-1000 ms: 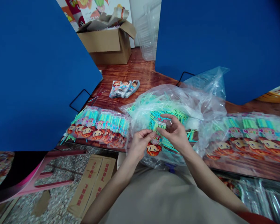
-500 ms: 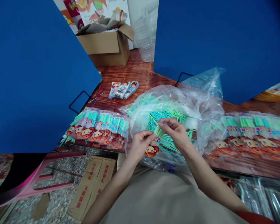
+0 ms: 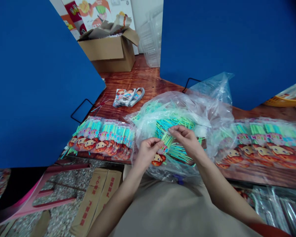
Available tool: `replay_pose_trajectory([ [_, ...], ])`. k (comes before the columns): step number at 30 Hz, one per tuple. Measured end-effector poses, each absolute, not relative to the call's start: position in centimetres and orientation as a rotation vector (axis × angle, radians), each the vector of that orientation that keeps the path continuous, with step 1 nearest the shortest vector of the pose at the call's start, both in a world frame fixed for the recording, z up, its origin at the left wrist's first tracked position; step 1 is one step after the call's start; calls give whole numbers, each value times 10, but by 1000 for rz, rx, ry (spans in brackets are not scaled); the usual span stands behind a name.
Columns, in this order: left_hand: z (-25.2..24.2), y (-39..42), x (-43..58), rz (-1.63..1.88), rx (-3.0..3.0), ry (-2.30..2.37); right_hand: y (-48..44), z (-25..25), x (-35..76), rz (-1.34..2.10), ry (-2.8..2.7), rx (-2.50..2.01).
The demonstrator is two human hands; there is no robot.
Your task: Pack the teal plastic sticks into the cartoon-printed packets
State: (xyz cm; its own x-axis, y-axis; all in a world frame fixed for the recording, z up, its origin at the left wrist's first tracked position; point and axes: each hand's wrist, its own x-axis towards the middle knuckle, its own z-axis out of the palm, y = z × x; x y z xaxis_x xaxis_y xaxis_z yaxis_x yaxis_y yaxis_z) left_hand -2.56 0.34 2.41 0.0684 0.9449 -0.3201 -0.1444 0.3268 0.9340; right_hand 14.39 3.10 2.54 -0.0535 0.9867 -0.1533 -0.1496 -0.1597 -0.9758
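Note:
A small printed plastic packet [image 3: 159,159] with a cartoon face and green sticks inside is held between my two hands. My left hand [image 3: 149,149] pinches its left edge with thumb and fingers. At its top end, my right hand [image 3: 186,136] has thumb and fingertips closed on the packet. Just beneath lies a large clear plastic bag [image 3: 204,105], its mouth spread wide around many loose thin green and blue sticks [image 3: 179,151]. Rows of filled packets lie on both sides, the left row [image 3: 101,138] and the right row [image 3: 261,144].
Flat printed packets [image 3: 128,97] lie in small stacks on the wooden table [image 3: 148,74]. Behind them stands an open cardboard box [image 3: 108,52] beside clear plastic trays [image 3: 151,39]. Large blue panels [image 3: 39,72] rise at both sides. A pink stool [image 3: 39,194] and a flat carton [image 3: 97,194] are below.
Both hands keep their pinch on the packet, with only slight finger movement. The whole view has shifted a little.

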Motion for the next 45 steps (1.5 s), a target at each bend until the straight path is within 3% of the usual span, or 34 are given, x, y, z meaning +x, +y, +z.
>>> replay_pose_trajectory([
  [15,22,-9,-28,1028,662,1148,23,16,147,1326,-1203,-1200],
  [26,72,22,-199,1516,1054,1819,27,-13,143,1369,-1322,-1236],
  [32,57,43,-236,1250,1239,2367,26,-30,142,1195,-1519,-1279],
  [36,54,49,-228,673,1455,2837,28,-39,145,1140,-1512,-1274],
  [40,49,51,-224,365,1553,3001,30,-50,145,1135,-1452,-1303],
  [45,53,58,-222,261,1709,3063,32,-58,143,1081,-1414,-1314],
])
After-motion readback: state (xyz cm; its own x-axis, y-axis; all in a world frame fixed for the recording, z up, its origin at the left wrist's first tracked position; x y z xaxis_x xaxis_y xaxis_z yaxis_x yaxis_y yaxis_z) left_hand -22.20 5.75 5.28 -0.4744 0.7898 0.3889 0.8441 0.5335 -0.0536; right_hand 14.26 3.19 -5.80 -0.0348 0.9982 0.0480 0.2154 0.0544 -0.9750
